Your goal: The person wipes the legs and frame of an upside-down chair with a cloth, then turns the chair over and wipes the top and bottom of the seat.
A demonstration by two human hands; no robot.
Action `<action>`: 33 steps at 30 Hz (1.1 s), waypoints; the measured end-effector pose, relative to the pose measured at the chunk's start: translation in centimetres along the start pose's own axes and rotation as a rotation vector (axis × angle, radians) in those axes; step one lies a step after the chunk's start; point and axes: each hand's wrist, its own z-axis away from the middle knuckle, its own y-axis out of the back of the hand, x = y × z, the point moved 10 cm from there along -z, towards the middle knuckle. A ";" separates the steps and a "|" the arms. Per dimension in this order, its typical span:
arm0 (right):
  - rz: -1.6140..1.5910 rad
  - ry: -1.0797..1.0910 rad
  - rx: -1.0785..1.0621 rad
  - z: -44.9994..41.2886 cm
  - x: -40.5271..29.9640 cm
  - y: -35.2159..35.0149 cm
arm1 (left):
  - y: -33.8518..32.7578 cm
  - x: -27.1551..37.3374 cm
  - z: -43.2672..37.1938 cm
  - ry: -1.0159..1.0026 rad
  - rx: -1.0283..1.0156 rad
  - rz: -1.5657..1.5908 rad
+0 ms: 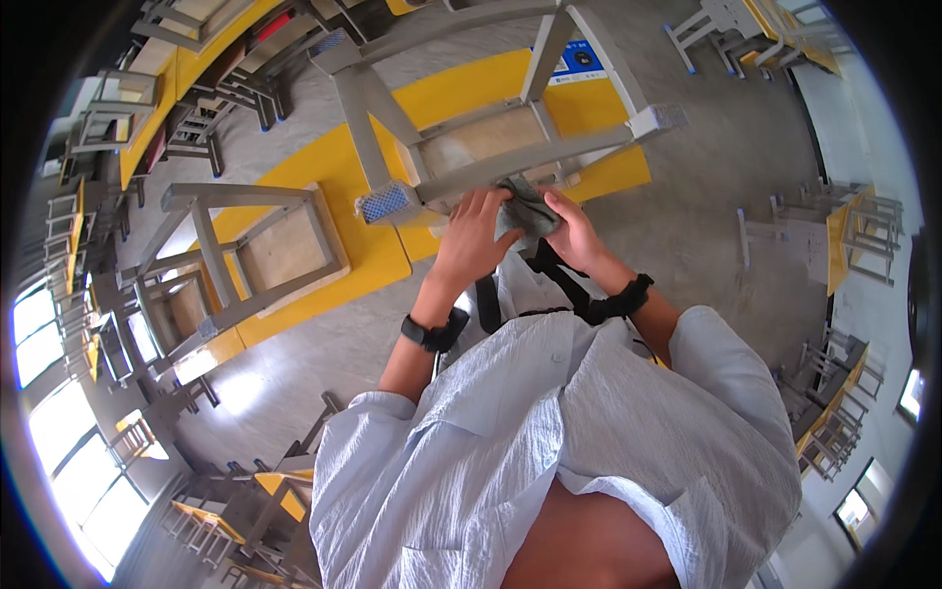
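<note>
A crumpled grey cloth (528, 213) is bunched between my hands, close in front of my chest. My left hand (475, 235) has its fingers on the cloth's left side, and my right hand (574, 234) grips its right side. Just beyond them a grey metal-framed stool (526, 156) lies upside down on a yellow desktop (375, 254), legs pointing up. Blue-and-white checked covers, one of them a foot cover (388, 204), wrap its leg ends. A second upturned stool (287, 243) with a wooden seat rests to the left on the same row of desks.
A blue-and-white sticker (578, 62) bearing writing is on the far desktop. More upturned stools stand on yellow desks (176, 81) at the upper left and along the right wall. Windows (88, 471) are at the lower left. Grey floor (706, 221) shows between the rows.
</note>
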 end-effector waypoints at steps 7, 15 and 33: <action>0.060 -0.018 0.277 -0.5 2.5 6.9 | -4.4 -2.3 -1.2 0.071 -0.278 -0.145; 0.297 0.434 0.470 0.7 -0.9 11.0 | -7.8 -2.6 -0.5 -0.237 -0.153 0.127; 1.942 0.691 0.190 -3.8 1.8 5.0 | -17.2 -11.9 -0.9 0.361 -0.462 0.192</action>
